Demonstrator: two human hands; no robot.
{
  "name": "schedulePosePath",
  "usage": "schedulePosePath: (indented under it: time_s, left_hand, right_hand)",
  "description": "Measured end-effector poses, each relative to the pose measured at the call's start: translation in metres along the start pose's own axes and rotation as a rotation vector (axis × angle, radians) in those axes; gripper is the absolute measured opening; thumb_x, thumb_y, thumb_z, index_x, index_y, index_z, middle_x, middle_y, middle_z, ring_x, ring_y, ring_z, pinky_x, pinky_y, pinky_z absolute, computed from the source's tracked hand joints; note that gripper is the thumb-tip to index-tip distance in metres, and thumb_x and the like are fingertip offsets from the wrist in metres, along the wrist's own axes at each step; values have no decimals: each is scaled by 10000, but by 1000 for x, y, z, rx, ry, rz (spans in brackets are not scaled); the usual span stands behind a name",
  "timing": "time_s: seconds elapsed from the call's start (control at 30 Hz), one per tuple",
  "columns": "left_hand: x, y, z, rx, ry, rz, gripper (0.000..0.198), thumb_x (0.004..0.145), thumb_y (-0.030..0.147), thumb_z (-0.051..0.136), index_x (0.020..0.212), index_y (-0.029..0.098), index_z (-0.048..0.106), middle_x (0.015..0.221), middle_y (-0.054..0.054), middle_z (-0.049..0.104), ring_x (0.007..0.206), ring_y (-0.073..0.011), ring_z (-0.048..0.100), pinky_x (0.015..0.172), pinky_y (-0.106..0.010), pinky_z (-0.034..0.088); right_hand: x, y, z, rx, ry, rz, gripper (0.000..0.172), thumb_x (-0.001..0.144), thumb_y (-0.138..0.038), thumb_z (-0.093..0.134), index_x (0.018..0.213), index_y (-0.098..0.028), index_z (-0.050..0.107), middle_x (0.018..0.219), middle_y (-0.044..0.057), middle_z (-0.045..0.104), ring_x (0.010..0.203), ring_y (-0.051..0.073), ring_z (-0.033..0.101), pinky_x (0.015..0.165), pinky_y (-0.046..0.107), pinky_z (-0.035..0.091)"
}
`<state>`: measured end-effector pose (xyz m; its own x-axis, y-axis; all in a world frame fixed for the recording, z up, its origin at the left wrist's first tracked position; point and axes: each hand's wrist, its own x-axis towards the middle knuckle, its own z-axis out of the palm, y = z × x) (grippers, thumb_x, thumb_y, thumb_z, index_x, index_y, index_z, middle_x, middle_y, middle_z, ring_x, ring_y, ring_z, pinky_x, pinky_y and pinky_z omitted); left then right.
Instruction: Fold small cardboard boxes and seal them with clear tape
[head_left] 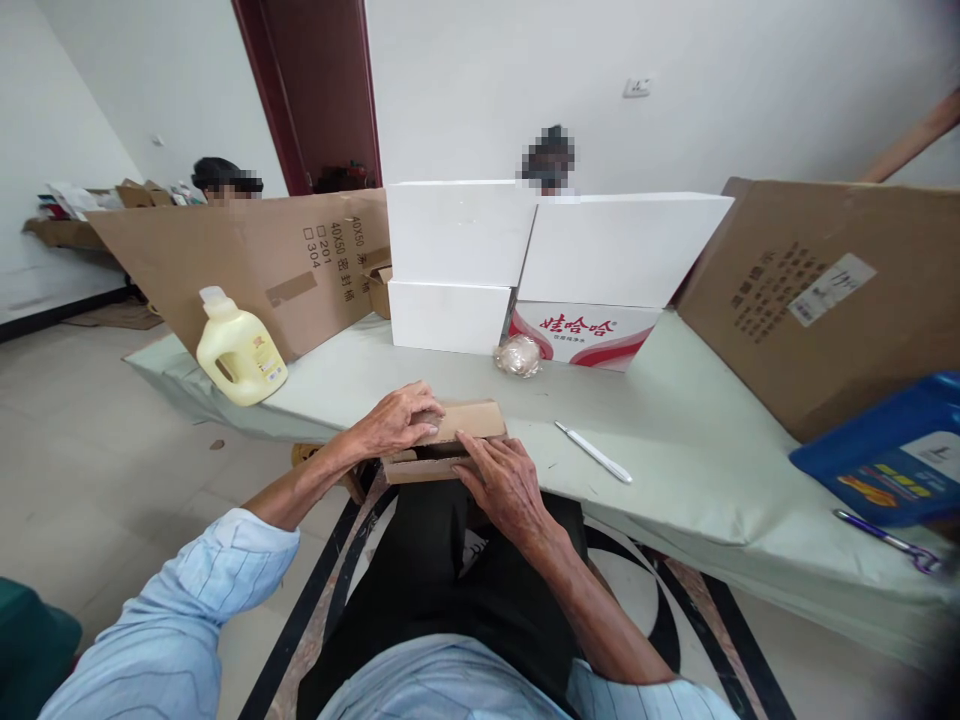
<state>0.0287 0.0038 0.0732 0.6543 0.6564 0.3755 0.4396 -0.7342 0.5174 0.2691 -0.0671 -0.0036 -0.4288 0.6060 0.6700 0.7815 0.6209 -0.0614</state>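
Observation:
A small brown cardboard box (472, 418) rests at the near edge of the table, its flap partly raised over a dark gap. My left hand (397, 420) grips its left end, with curled fingers on the flap. On the right side, my right hand (506, 485) holds the box, fingers bent over its top edge. What lies inside the box is hidden. A white pen-shaped tool (595, 452) lies to the right of my right hand. Beyond the box sits a clear crumpled plastic-wrapped bundle (518, 356).
White boxes (457, 232) are stacked at the back, between large brown cardboard sheets (832, 280). A pale yellow jug (238, 350) stands left on the green-covered table (705, 440). To the right are a blue jug (889, 450) and a purple pen (885, 538). People are partly visible behind.

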Motion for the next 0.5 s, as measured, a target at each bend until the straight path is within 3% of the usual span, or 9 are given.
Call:
schedulePosePath:
  time_s: [0.17, 0.33, 0.5]
  left_hand:
    - [1, 2, -2, -27, -8, -18, 74, 880, 135, 649, 855, 184, 698, 1040, -36, 649, 786, -140, 583, 752, -285, 458]
    - [4, 1, -3, -6, -5, -1, 157, 938, 163, 612, 991, 193, 757, 1031, -47, 681, 859, -166, 634, 799, -293, 482]
    - [9, -4, -2, 79, 11, 35, 227, 959, 152, 574, 901, 204, 787, 1019, -57, 717, 878, -180, 671, 838, -307, 510]
  right_hand:
    - [0, 0, 0, 9, -20, 12, 456, 1026, -263, 700, 1464, -173, 611, 1127, 108, 819, 958, 263, 729, 918, 415, 500]
    - [-1, 0, 0, 7, -7, 4, 468, 1034, -272, 680, 1481, -163, 593, 1172, 117, 812, 978, 268, 731, 910, 426, 509]
    - [-1, 0, 1, 1, 9, -10, 450, 1029, -266, 688, 1455, -144, 607, 1136, 114, 815, 951, 268, 725, 896, 428, 505]
